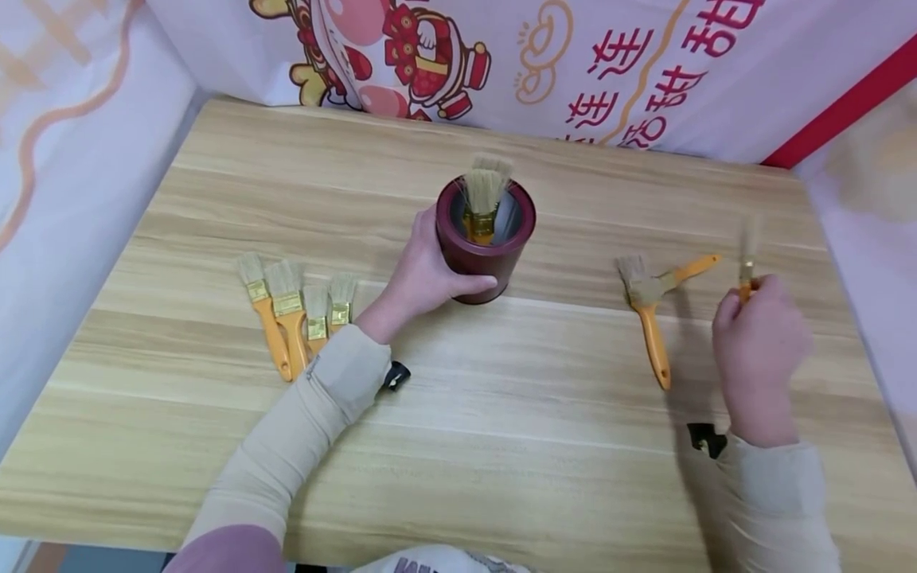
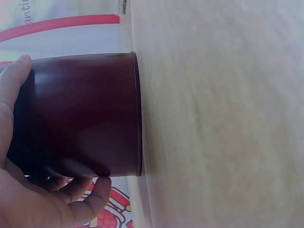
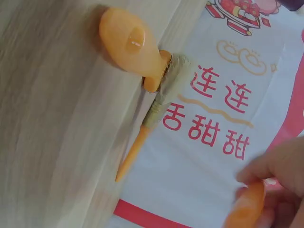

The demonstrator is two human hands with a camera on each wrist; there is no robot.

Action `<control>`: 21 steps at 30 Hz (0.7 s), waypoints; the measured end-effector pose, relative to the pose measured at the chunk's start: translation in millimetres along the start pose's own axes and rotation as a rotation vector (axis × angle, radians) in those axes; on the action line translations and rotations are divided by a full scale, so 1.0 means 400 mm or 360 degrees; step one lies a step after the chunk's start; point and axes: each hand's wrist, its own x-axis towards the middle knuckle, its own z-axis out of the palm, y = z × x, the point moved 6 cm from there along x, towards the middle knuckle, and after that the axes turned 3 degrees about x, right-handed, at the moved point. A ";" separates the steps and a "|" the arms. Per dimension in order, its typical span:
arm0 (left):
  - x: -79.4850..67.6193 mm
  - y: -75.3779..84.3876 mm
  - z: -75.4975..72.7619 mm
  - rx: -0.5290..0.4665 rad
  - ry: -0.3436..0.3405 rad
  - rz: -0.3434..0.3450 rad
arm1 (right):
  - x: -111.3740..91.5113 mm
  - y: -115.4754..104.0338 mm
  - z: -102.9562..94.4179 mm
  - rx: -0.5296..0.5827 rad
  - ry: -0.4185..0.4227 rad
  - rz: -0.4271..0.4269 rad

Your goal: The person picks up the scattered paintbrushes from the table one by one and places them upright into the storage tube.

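Note:
My left hand (image 1: 430, 267) grips a dark red can (image 2: 80, 114) from its left side, thumb across the front. The can stands on the table, with paintbrushes (image 1: 483, 195) inside it, bristles up. Over the table's right side my right hand (image 1: 762, 350) holds a paintbrush (image 3: 247, 209) by its orange handle. Its bristles point away from me and look blurred in the head view. Left of that hand lie two more paintbrushes: one with its handle toward me (image 1: 652, 342), the other slanting off to the right (image 1: 691, 270), their bristle ends together.
Several orange-handled paintbrushes (image 1: 286, 302) lie side by side on the left, partly behind the left forearm. The wooden table (image 1: 501, 446) ends at a printed cloth (image 1: 530, 72) along the back. Cloth also hangs at the left and right sides.

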 end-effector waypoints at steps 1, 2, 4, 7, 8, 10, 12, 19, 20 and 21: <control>0.000 0.000 -0.001 0.0005 0.0004 -0.0001 | 0.002 -0.001 -0.006 0.0057 0.0063 0.0004; 0.000 -0.001 -0.002 0.0007 0.0005 -0.0006 | 0.004 -0.002 -0.011 0.0116 0.0129 -0.0007; 0.000 -0.001 -0.002 0.0016 0.0006 -0.0007 | 0.006 -0.005 -0.020 0.0214 0.0234 -0.0041; 0.000 -0.002 -0.001 0.0030 0.0010 -0.0004 | 0.007 -0.015 -0.030 0.0380 0.0305 -0.0098; 0.000 -0.003 -0.001 0.0033 0.0011 -0.0004 | 0.009 -0.020 -0.032 0.0435 0.0307 -0.0105; 0.000 -0.004 -0.001 0.0038 0.0015 -0.0001 | 0.013 -0.029 -0.035 0.0552 0.0295 -0.0090; 0.000 -0.003 -0.001 0.0031 0.0020 0.0010 | 0.018 -0.041 -0.037 0.0681 0.0267 -0.0048; 0.001 -0.001 -0.001 0.0038 0.0035 0.0048 | 0.029 -0.117 -0.044 0.1156 0.0171 -0.0097; 0.001 -0.001 -0.002 0.0036 0.0037 0.0046 | 0.029 -0.134 -0.047 0.1214 0.0155 -0.0142; 0.000 -0.002 -0.002 0.0036 0.0039 0.0042 | 0.029 -0.153 -0.051 0.1256 0.0133 -0.0179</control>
